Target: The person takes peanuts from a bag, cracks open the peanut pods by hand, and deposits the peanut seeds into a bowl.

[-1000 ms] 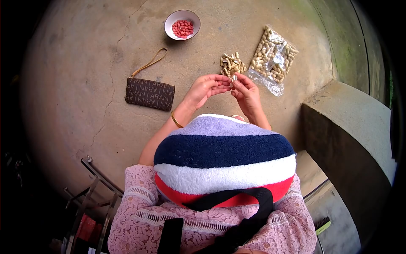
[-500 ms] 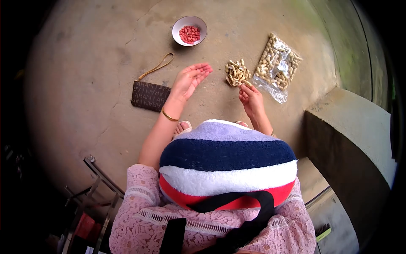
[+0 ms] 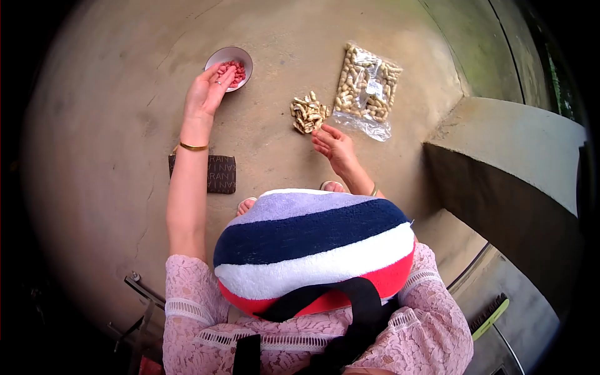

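Note:
My left hand (image 3: 207, 92) is stretched over the near left rim of a white bowl (image 3: 249, 58), its fingers extended and partly covering the shelled red peanuts (image 3: 239, 70) inside. No object shows in that hand. My right hand (image 3: 334, 149) is beside a small heap of peanut shells (image 3: 307, 112) on the floor. Its fingers are stretched out and apart, the tips close to the heap's lower right edge; nothing is visibly gripped. Just beyond, a clear plastic bag (image 3: 369, 87) full of unshelled peanuts lies flat.
A dark lettered pouch (image 3: 221, 174) lies under my left forearm. A striped cushion (image 3: 312, 240) rests on my lap. To the right stands a concrete ledge (image 3: 506, 150); a green-edged brush (image 3: 490, 317) is at lower right. Metal frame legs (image 3: 145, 292) stand at lower left.
My left hand has moved forward and left, from above the floor near the pouch to the bowl. My right hand has loosened from a pinch on a shell beside the heap. The view has shifted.

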The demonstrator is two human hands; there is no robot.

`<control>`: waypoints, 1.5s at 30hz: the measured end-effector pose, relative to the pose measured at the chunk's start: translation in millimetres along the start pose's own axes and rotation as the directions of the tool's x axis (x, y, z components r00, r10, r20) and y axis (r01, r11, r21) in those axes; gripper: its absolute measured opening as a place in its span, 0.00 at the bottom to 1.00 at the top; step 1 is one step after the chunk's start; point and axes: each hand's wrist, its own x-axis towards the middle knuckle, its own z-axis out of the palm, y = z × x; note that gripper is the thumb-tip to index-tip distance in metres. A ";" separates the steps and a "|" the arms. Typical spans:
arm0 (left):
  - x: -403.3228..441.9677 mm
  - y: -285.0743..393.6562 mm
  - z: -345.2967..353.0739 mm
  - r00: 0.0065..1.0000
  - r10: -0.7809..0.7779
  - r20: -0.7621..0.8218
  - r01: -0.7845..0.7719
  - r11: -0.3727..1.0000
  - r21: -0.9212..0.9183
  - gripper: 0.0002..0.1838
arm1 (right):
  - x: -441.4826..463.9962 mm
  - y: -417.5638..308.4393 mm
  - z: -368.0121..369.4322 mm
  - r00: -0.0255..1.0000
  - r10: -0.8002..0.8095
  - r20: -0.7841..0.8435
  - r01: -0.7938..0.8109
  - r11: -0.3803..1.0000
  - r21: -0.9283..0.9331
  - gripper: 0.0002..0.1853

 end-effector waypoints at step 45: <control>-121.0 -109.2 -19.9 0.984 -0.068 -0.163 0.144 0.846 0.513 0.12 | 24.0 -64.2 -100.4 0.855 -0.432 -0.288 0.126 0.710 -0.693 0.11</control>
